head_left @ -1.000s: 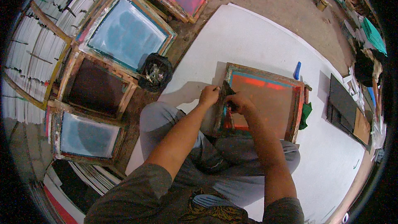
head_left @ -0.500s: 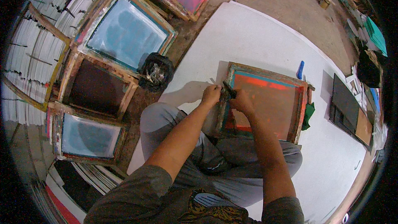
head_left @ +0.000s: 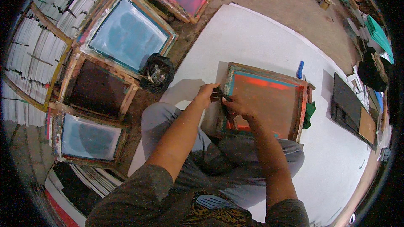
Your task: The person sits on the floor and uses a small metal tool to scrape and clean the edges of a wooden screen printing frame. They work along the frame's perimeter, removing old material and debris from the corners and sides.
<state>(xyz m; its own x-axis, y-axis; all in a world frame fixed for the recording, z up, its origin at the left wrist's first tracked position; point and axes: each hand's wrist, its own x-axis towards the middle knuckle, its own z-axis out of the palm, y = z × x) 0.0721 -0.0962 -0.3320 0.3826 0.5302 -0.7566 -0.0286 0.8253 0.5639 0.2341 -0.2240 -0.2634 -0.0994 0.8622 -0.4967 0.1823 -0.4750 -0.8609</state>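
A wooden screen-printing frame (head_left: 304,113) with brown mesh, edged in orange and blue, lies tilted in front of my crossed legs. Above its left edge my two hands meet. My left hand (head_left: 205,95) curls its fingers around a small black object (head_left: 223,94), whose kind I cannot make out. From the other side, my right hand (head_left: 239,107) closes its fingers at the same object, over the frame's corner. Part of the object is hidden by the fingers.
Under me lies a large white board (head_left: 261,33). At left stand more screen frames (head_left: 130,31), stacked white sheets (head_left: 31,65) and a black plastic bag (head_left: 157,73). Beyond the frame are a blue-handled tool (head_left: 300,69), green cloth (head_left: 309,113) and black panels (head_left: 346,103).
The black object has shifted from my right hand toward my left, and the light strip at my left fingers no longer shows. My right hand has moved slightly down and left.
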